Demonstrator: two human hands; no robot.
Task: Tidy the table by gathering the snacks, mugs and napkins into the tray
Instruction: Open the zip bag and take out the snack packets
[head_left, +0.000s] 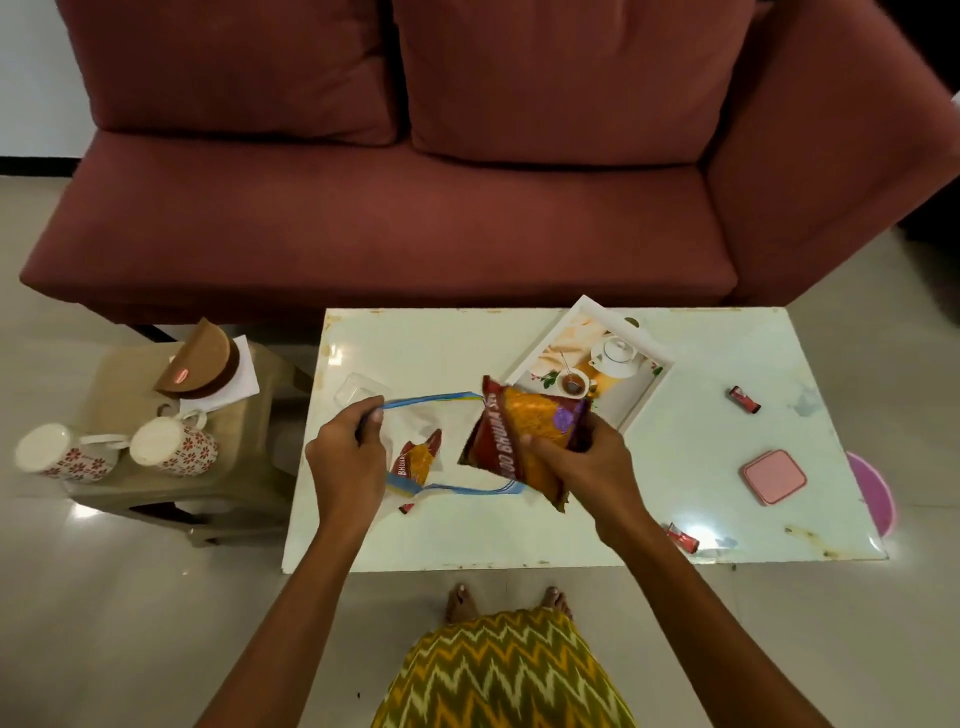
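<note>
Red-and-orange snack packet (524, 441) is clamped in the right hand (582, 462), fingers closed around its lower edge, held just above the table (701, 467) at the mouth of a clear zip bag (447, 447). Left hand (345, 457): grip pinched narrow on the blue zip strip, holding the mouth open. A smaller packet (418, 460) already lies inside the bag.

Tray (589, 364) sits at the far edge of the table, just behind the raised packet; nothing of the task's things is in it yet. Small red wrappers (744, 400) lie scattered to the right, a pink box (773, 477) near them. Two mugs (124, 451) lie on their sides on a stool (156, 488) to the left, with napkins (236, 387) under a brown holder.

Risks, as judged: the bag mouth looks barely wider than the packet, so a corner may catch and pull the strip out of the left pinch. The mugs could roll off the stool if it is bumped.
</note>
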